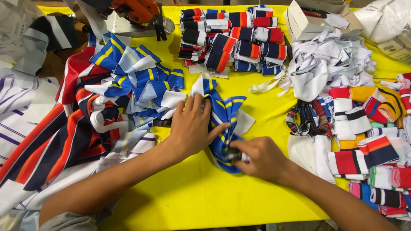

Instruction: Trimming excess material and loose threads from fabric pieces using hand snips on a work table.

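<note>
Both hands pressing blue striped fabric, yellow table

Two bare forearms reach in from the lower edge of the frame and converge at the centre. The left hand lies palm down, fingers spread and pointing away from the body, thumb stretched out to the right, wrist nearly straight, pressing flat. The right hand comes in from the lower right, knuckles up, fingers curled inward in a pinch at its left edge; the fingertips themselves are hidden. The two hands sit just beside each other, not touching.
</note>
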